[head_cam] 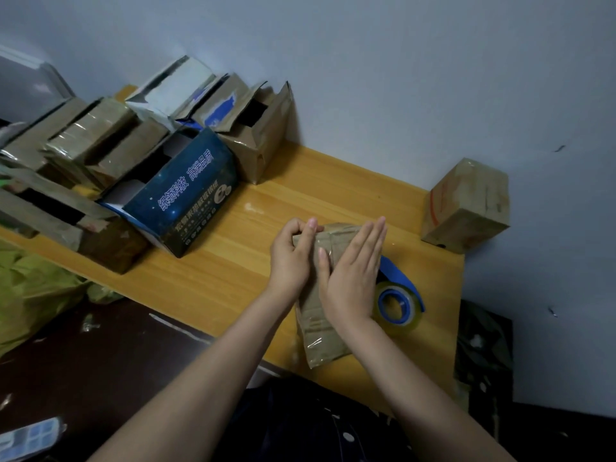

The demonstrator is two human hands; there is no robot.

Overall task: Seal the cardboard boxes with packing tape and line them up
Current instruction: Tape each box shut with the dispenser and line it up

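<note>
A small brown cardboard box (321, 331) with clear tape on it lies on the wooden table (213, 281) in front of me. My right hand (350, 278) presses flat on its top, fingers straight. My left hand (291, 258) holds the box's left far corner with curled fingers. A blue tape dispenser (398, 301) with a roll of clear tape lies just right of the box, partly hidden by my right hand. A taped brown box (466, 206) stands at the far right against the wall.
Several open and taped cardboard boxes (100, 145) crowd the table's left end, with a dark blue printed box (186, 195) nearest. A yellow-green bag (33, 291) lies lower left. The grey wall (400, 78) runs behind the table.
</note>
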